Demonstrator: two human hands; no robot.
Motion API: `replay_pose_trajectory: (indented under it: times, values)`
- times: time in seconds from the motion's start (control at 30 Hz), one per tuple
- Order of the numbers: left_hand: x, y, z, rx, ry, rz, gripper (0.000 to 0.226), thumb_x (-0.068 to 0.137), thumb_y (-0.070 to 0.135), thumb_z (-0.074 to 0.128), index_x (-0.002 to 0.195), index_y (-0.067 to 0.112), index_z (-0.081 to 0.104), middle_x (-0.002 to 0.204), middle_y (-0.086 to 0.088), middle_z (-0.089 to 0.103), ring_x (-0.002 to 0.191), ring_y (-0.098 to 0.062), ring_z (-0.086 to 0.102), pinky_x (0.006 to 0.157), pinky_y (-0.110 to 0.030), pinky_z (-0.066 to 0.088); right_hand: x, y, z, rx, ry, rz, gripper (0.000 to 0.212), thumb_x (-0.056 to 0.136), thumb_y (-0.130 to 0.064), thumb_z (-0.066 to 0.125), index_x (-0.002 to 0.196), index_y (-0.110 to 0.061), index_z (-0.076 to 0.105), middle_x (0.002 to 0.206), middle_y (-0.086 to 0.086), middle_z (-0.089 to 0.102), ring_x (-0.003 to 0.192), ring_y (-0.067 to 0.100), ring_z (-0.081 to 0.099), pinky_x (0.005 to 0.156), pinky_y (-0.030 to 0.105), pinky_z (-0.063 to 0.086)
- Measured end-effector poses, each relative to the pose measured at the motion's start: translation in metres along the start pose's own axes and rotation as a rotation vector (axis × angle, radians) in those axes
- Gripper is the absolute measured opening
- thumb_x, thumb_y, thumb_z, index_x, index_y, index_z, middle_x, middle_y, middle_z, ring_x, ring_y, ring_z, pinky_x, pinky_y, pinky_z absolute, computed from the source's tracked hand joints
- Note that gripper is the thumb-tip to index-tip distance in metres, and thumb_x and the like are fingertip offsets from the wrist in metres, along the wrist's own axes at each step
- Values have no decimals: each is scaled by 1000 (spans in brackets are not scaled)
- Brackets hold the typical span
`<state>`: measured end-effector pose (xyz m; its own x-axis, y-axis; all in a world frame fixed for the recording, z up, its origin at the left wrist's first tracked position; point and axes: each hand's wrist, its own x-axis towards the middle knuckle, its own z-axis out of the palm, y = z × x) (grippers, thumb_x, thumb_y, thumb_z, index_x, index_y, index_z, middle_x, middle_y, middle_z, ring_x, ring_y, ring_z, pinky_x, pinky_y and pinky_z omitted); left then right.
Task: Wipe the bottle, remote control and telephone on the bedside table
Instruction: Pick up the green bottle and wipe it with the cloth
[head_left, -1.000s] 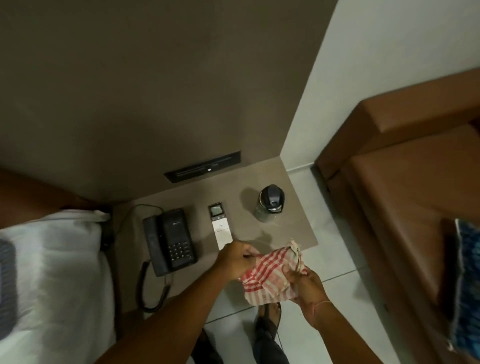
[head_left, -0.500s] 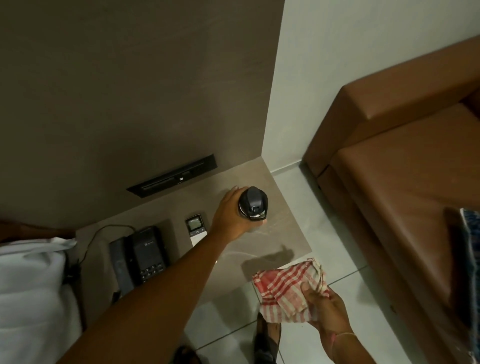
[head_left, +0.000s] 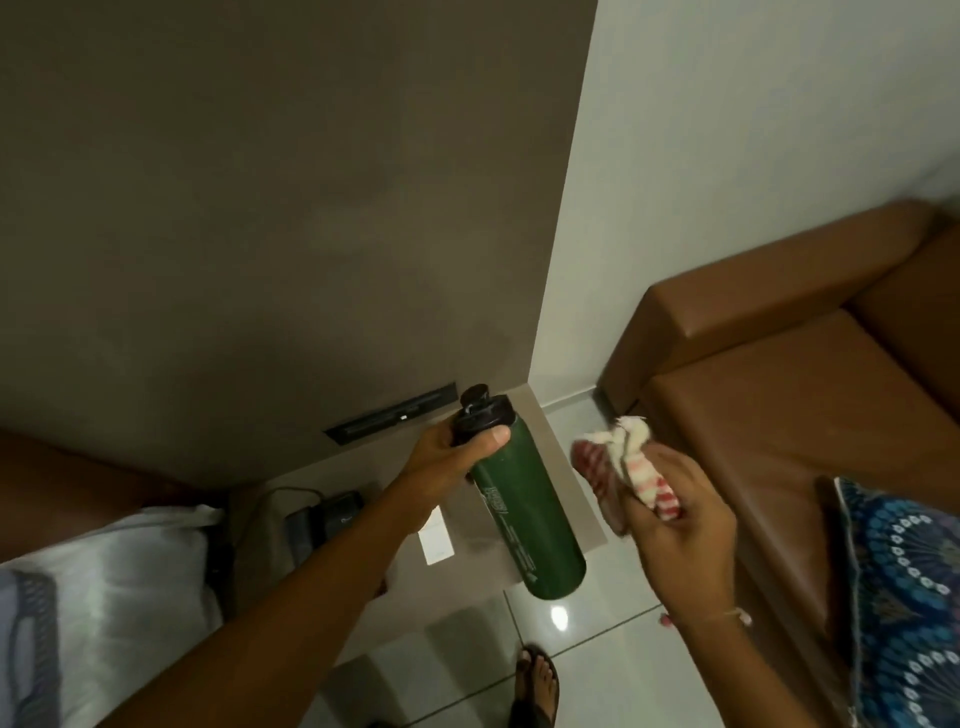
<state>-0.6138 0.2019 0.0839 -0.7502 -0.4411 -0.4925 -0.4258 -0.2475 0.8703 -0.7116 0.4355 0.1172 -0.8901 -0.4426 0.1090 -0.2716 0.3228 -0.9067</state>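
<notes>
Fingers (head_left: 488, 434) of the left hand (head_left: 447, 457) wrap the bottle (head_left: 524, 514) just under its black cap.
Held tilted above the bedside table (head_left: 571, 488), its green side faces the right hand (head_left: 675, 530), which bunches the checked cloth (head_left: 623, 462) tight, likely so wiping can start.

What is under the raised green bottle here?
Below the bottle, held by the left hand, lie the bedside table and floor tiles; the white remote sits beside, partly hidden by the forearm.
</notes>
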Motion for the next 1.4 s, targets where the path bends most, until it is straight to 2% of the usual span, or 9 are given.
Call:
replay_pose_trajectory:
  times: [0.1, 0.23, 0.4, 0.57, 0.7, 0.8, 0.93, 1.27, 1.4]
  values:
    - [-42, 47, 4, 1, -36, 32, 31, 88, 46, 68, 106, 21, 72, 96, 0, 80, 91, -16, 76, 68, -24, 61, 9, -54, 6, -144, -108, -279, 35, 87, -29, 62, 122, -27, 63, 127, -4, 62, 114, 11, 57, 96, 28, 47]
    - [-79, 92, 10, -60, 27, 57, 35, 86, 48, 71, 99, 17, 72, 88, -2, 81, 82, -18, 78, 60, -24, 59, 1, -97, 11, -184, -155, -357, 43, 84, -13, 63, 125, -27, 61, 128, -4, 63, 124, 15, 53, 103, 39, 45]
    - [-106, 123, 1, -88, 101, 106, 64, 71, 68, 69, 102, 13, 75, 90, -2, 81, 83, -15, 78, 57, -24, 59, -36, -109, -16, -275, -151, -478, 41, 78, -16, 54, 117, -27, 66, 115, -3, 69, 113, 11, 59, 96, 28, 48]
    - [-119, 141, -15, -56, 162, 106, 62, 70, 69, 69, 100, 14, 75, 86, -4, 81, 80, -17, 78, 61, -27, 59, -96, -106, -42, -349, -251, -523, 48, 74, -14, 56, 115, -40, 61, 114, -12, 70, 95, 15, 70, 96, 7, 38]
    - [-126, 146, -19, -100, 177, 78, 69, 64, 70, 72, 109, 18, 66, 86, 0, 79, 78, -15, 77, 60, -26, 59, -104, -107, -45, -168, -140, -192, 111, 54, 28, 73, 95, -73, 53, 85, -45, 60, 64, 9, 62, 70, -7, 37]
    - [-128, 146, -13, -143, 116, 81, 82, 60, 65, 78, 124, 16, 62, 114, -12, 73, 101, -26, 73, 93, -47, 57, -74, -129, -56, -89, -78, -336, 73, 76, 8, 70, 115, -54, 59, 111, -34, 64, 100, -3, 63, 89, 6, 43]
    - [-132, 148, -3, -182, 30, 124, 68, 67, 49, 79, 124, 14, 62, 119, -16, 72, 113, -32, 67, 106, -52, 47, -33, -158, -43, -109, -82, -462, 51, 80, 6, 68, 125, -17, 63, 124, -5, 66, 117, 8, 59, 98, 29, 48]
    - [-141, 159, 12, -236, 170, 34, 43, 73, 42, 83, 108, 20, 70, 91, -1, 79, 81, -14, 76, 65, -28, 61, -58, -143, -24, -456, -167, -600, 58, 57, 5, 81, 112, -9, 69, 112, 17, 70, 98, 35, 69, 85, 47, 50]
    - [-148, 156, 2, -241, 243, 20, 47, 69, 38, 87, 108, 19, 70, 91, 0, 79, 77, -11, 75, 57, -25, 58, -107, -119, -40, -521, -361, -600, 63, 42, 0, 84, 101, -21, 75, 104, 5, 75, 88, 23, 73, 68, 34, 58]
